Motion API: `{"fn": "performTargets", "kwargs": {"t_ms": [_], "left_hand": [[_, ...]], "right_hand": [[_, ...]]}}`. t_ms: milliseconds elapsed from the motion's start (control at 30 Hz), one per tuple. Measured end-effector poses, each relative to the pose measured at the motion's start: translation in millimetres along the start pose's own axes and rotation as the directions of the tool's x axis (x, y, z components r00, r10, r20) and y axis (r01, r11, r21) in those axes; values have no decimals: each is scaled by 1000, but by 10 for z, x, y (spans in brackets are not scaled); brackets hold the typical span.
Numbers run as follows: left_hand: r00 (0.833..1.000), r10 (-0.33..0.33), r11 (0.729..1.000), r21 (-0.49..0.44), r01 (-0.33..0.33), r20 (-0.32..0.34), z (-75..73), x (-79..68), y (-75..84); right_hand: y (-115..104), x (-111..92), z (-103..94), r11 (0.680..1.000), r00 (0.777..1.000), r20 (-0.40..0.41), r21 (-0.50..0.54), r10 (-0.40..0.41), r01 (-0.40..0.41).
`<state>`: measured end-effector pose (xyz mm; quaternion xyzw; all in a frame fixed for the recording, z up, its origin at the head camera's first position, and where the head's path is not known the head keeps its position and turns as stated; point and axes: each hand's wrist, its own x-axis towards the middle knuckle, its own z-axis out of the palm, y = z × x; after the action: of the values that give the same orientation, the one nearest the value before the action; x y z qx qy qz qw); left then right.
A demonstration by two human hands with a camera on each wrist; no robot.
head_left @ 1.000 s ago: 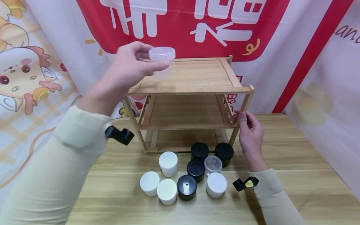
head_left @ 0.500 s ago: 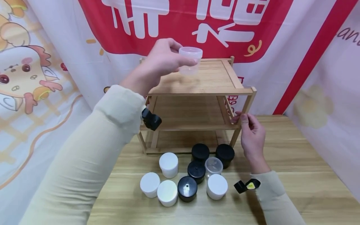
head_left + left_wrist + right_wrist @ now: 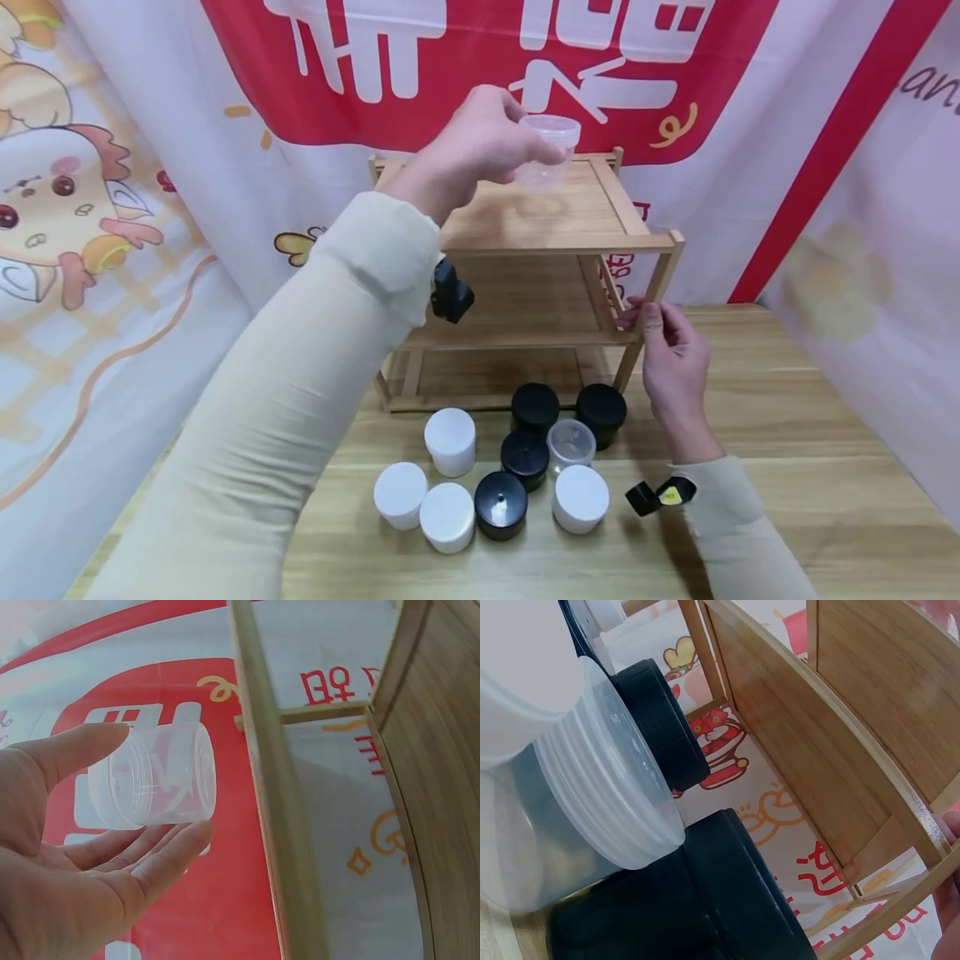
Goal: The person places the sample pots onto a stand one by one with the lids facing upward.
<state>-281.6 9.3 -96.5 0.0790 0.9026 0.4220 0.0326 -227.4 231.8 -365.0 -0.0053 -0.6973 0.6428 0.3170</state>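
My left hand (image 3: 491, 142) holds a clear plastic jar (image 3: 551, 150) between thumb and fingers, above the top board of a three-tier bamboo shelf (image 3: 517, 243). In the left wrist view the see-through jar (image 3: 169, 776) lies sideways in the picture, its ridged rim toward the palm, with air between it and the shelf frame (image 3: 281, 795). My right hand (image 3: 675, 362) grips the shelf's front right post at middle-board height; some of its fingers are hidden behind the post. Only a sliver of that hand (image 3: 949, 915) shows in the right wrist view.
In front of the shelf stand several white-lidded jars (image 3: 448, 442), several black jars (image 3: 501, 504) and another clear jar (image 3: 571, 446), grouped closely on the wooden table (image 3: 787, 467). A printed cloth (image 3: 315, 192) hangs behind the shelf and along both sides.
My left hand has carried the clear jar rightward, from the shelf top's left part to above its middle right. The right hand keeps its hold on the post.
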Motion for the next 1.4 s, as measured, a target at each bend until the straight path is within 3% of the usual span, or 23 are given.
{"fn": "performTargets", "kwargs": {"t_ms": [267, 500, 833, 1167, 1400], "left_hand": [[1000, -21, 1000, -23, 21, -1, 129, 229, 191], [996, -91, 993, -78, 92, 16, 249, 412, 224], [993, -104, 992, -61, 108, 58, 294, 575, 325], [967, -229, 964, -114, 241, 113, 365, 760, 304], [964, -248, 957, -132, 259, 97, 402, 819, 284]], "right_hand": [[12, 24, -9, 1000, 1000, -1, -2, -14, 14], [16, 11, -24, 1000, 1000, 9, -23, 6, -6], [8, 14, -25, 1000, 1000, 1, -20, 11, -11], [29, -39, -4, 998, 998, 2, 2, 55, -55], [12, -11, -30, 998, 998, 0, -17, 55, -55]]}}
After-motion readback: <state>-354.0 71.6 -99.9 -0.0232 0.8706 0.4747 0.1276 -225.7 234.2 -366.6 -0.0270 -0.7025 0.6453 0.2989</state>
